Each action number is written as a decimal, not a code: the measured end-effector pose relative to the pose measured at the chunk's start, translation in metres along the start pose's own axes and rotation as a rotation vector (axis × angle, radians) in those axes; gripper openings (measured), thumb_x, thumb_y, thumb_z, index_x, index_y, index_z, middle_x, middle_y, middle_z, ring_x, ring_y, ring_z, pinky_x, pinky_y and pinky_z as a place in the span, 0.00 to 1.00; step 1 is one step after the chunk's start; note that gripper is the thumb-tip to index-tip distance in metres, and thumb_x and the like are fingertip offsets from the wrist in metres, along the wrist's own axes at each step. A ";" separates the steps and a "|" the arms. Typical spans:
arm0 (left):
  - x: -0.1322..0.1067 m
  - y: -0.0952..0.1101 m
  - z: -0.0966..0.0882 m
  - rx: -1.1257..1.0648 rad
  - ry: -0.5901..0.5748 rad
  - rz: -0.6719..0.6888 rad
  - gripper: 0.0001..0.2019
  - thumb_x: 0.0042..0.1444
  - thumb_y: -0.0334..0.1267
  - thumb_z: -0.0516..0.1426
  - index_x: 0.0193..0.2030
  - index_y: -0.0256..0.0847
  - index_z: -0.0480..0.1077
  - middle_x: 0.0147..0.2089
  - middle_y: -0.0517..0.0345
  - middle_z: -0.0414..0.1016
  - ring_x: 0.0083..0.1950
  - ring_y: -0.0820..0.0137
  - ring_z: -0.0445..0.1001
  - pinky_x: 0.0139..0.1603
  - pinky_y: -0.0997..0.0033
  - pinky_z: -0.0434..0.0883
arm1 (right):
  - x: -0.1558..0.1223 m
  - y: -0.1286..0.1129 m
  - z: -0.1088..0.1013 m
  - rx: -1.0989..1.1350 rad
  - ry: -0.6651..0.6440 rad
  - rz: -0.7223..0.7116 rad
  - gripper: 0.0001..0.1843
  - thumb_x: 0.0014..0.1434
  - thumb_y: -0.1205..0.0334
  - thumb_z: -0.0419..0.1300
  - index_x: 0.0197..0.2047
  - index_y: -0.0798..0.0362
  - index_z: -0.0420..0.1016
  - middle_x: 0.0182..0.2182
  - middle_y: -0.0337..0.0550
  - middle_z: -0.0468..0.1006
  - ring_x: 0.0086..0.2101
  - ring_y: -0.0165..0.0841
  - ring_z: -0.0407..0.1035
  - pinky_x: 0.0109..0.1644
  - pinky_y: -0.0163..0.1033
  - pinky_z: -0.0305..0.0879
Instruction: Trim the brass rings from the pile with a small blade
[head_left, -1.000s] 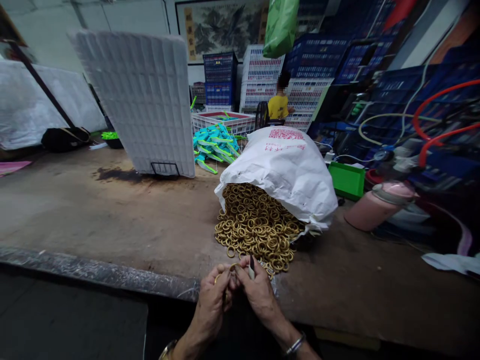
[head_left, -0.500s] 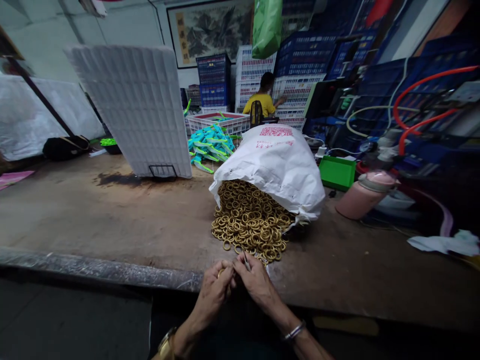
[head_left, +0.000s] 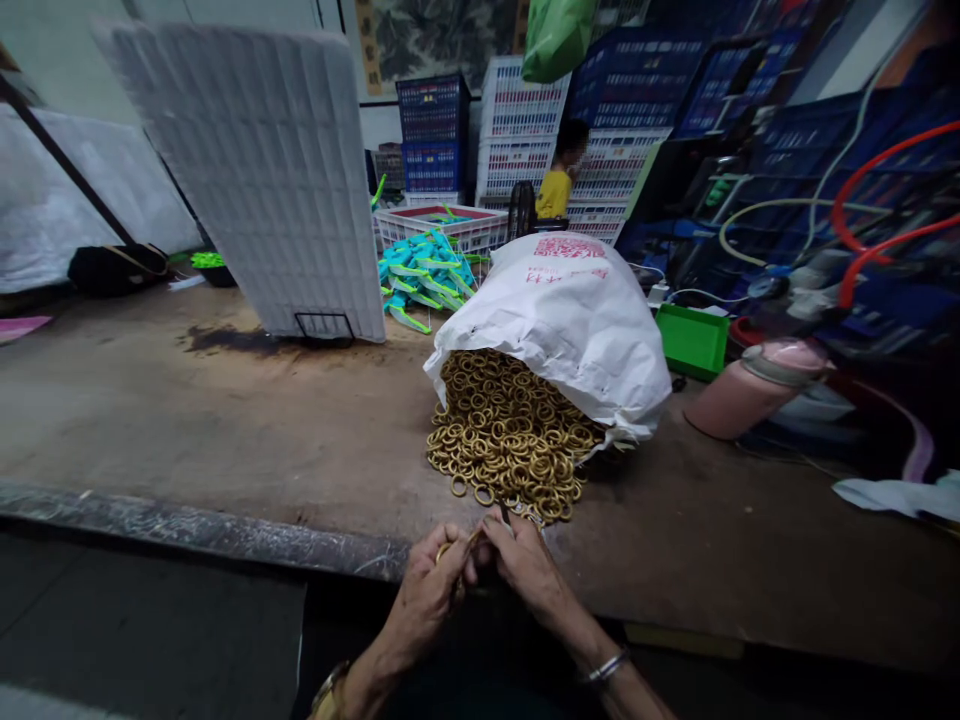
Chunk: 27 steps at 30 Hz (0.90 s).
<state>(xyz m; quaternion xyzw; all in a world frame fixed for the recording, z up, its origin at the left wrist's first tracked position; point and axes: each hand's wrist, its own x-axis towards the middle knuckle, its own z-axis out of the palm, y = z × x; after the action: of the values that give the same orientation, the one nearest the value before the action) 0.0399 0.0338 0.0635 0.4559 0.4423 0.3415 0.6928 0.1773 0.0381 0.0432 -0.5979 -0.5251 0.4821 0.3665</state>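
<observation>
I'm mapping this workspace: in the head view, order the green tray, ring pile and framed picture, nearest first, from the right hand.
1. Ring pile, directly ahead.
2. Green tray, farther back, right.
3. Framed picture, on the back wall.

Can't see the back of the ring pile (head_left: pixel 517 440) inside the white bag (head_left: pixel 559 340). Can't see all of the ring (head_left: pixel 442 551) in the left hand (head_left: pixel 431 590). Can't name the dark tool (head_left: pixel 505 514), mostly covered by the right hand (head_left: pixel 526 570). Cut off up top: the wall picture (head_left: pixel 439 45) and green bag (head_left: pixel 556 40).

left hand (head_left: pixel 433 580): gold ring (head_left: pixel 441 551) | right hand (head_left: pixel 527 562): dark-tipped tool (head_left: pixel 505 515) | ring pile (head_left: pixel 514 440): at mouth of white sack (head_left: pixel 562 325)
</observation>
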 end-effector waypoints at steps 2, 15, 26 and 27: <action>0.001 0.000 -0.001 0.033 0.021 0.010 0.17 0.53 0.51 0.51 0.24 0.39 0.61 0.16 0.70 0.53 0.17 0.80 0.49 0.19 0.78 0.49 | -0.004 0.001 -0.002 -0.198 0.025 -0.092 0.14 0.57 0.57 0.45 0.23 0.53 0.62 0.18 0.35 0.65 0.23 0.27 0.60 0.27 0.32 0.52; 0.004 -0.008 -0.005 0.109 0.064 0.114 0.15 0.54 0.48 0.50 0.26 0.39 0.60 0.21 0.65 0.59 0.21 0.78 0.54 0.24 0.78 0.54 | -0.011 0.008 -0.001 -0.739 -0.088 -0.260 0.16 0.45 0.75 0.45 0.35 0.51 0.65 0.25 0.37 0.72 0.27 0.30 0.65 0.30 0.33 0.49; -0.025 0.012 -0.003 0.073 -0.133 -0.040 0.17 0.51 0.53 0.51 0.25 0.40 0.58 0.18 0.66 0.60 0.18 0.79 0.54 0.19 0.79 0.52 | -0.005 0.007 -0.004 -0.969 -0.002 -0.101 0.17 0.44 0.74 0.47 0.38 0.52 0.66 0.24 0.39 0.73 0.26 0.31 0.65 0.27 0.34 0.45; -0.029 0.011 -0.005 0.058 -0.177 -0.055 0.17 0.51 0.52 0.52 0.26 0.40 0.59 0.18 0.65 0.61 0.18 0.79 0.54 0.19 0.79 0.52 | -0.004 0.007 -0.005 -0.968 0.022 -0.109 0.18 0.44 0.75 0.47 0.38 0.52 0.66 0.24 0.39 0.73 0.26 0.31 0.65 0.27 0.34 0.45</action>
<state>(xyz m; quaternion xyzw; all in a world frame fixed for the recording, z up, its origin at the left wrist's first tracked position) 0.0234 0.0134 0.0814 0.4920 0.4014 0.2677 0.7247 0.1841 0.0332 0.0389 -0.6762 -0.7158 0.1564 0.0767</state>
